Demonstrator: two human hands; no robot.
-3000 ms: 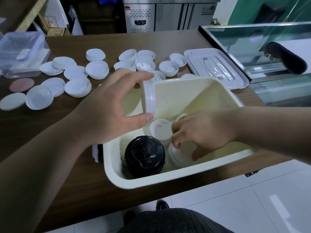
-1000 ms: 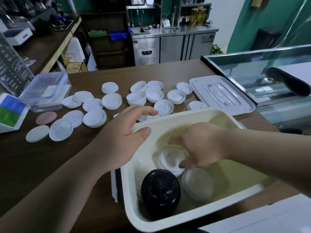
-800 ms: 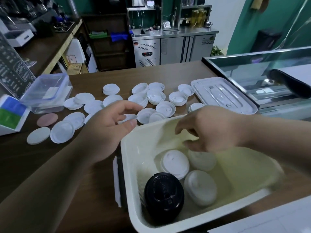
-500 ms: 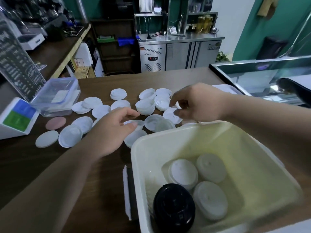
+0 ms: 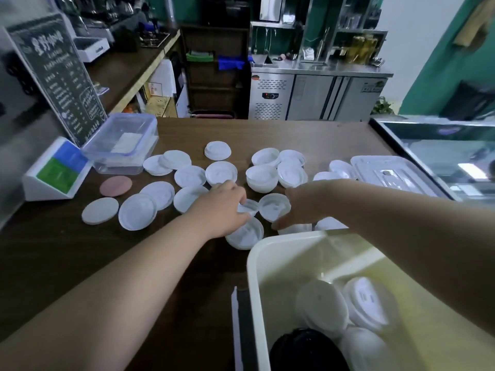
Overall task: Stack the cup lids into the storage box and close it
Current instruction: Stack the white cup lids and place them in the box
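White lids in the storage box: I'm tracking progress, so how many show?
3: a white lid at left, another right of it, a third nearest the camera, beside the black lid. Others may lie hidden beneath.

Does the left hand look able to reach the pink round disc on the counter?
Probably yes: the pink round disc lies uncovered, with only flat white lids between it and the left hand.

A dark wooden counter [image 5: 308, 135] fronts a steel under-counter fridge [image 5: 316, 96] and a green wall [image 5: 434, 62].
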